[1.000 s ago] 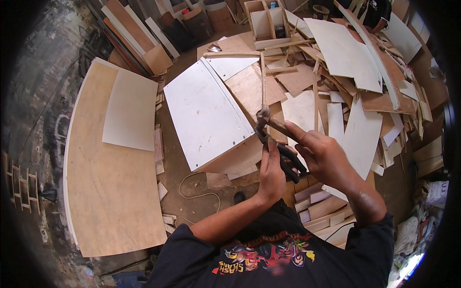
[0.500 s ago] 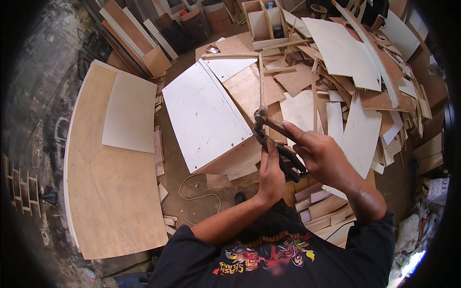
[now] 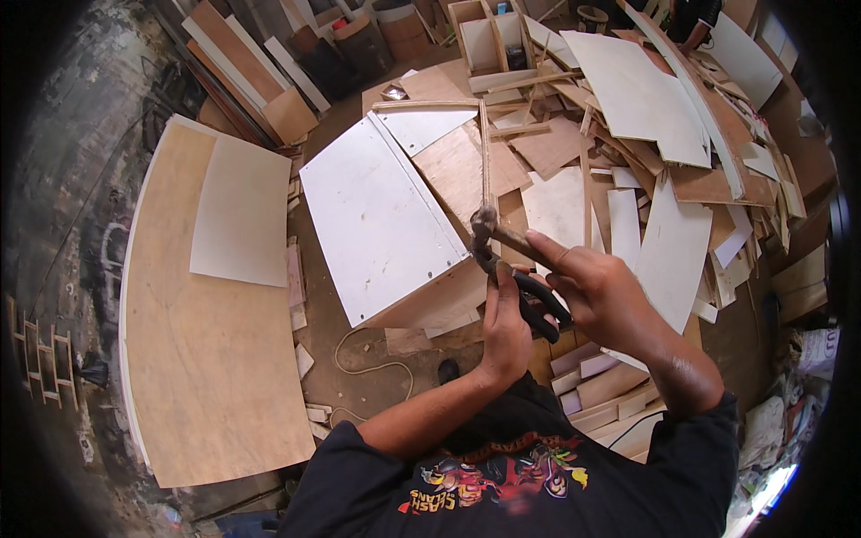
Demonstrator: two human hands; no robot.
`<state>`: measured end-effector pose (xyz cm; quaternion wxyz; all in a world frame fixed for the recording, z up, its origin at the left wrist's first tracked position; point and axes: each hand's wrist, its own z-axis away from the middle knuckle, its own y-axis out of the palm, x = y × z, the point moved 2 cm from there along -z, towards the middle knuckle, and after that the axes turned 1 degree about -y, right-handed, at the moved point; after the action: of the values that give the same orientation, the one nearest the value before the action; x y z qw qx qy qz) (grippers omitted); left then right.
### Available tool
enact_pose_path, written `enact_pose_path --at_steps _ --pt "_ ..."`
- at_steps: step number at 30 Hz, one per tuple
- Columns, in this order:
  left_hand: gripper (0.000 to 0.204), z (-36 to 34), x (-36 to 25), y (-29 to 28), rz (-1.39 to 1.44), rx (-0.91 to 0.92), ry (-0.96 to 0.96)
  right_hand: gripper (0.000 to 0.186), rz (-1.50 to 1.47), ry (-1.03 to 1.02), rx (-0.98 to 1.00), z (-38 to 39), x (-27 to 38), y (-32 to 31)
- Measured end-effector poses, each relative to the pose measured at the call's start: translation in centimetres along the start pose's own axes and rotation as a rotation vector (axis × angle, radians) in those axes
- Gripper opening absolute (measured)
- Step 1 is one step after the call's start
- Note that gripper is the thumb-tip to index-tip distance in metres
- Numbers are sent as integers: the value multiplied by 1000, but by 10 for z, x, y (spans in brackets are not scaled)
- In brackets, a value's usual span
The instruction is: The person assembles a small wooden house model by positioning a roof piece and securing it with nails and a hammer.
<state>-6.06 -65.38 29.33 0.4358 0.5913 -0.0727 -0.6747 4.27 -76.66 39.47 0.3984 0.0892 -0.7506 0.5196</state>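
Observation:
My right hand (image 3: 587, 282) is closed around the wooden handle of a hammer (image 3: 520, 242), its forefinger stretched along the handle. The dark hammer head lies against the jaws of a pair of pliers (image 3: 545, 300) with black handles. My left hand (image 3: 507, 327) grips these pliers just below the jaws, the thumb and fingers pinched round them. Both tools meet beside the near right corner of a white-faced wooden box (image 3: 386, 224). A thin wooden strip frame (image 3: 487, 152) runs from behind the tools toward the box's far edge. Whatever sits in the pliers' jaws is too small to make out.
Wood offcuts (image 3: 552, 148) and white boards (image 3: 637, 99) are heaped on the right. A large curved plywood sheet (image 3: 215, 359) lies at left. An open divided box (image 3: 489, 45) stands at the back; a cord (image 3: 372, 368) loops on the floor. Another person's arm (image 3: 700, 31) shows far right.
The hammer head and the pliers' jaws have shifted slightly left and down, still together. My grip on both tools is the same, and the whole view has moved a little.

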Motion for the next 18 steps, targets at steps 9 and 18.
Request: enact_pose_path --at_steps 9,18 --pt "47 2 1 2 14 51 41 68 -155 -45 -177 2 -12 7" --pt "50 1 4 3 -10 38 45 67 -158 -139 -270 6 -6 6"
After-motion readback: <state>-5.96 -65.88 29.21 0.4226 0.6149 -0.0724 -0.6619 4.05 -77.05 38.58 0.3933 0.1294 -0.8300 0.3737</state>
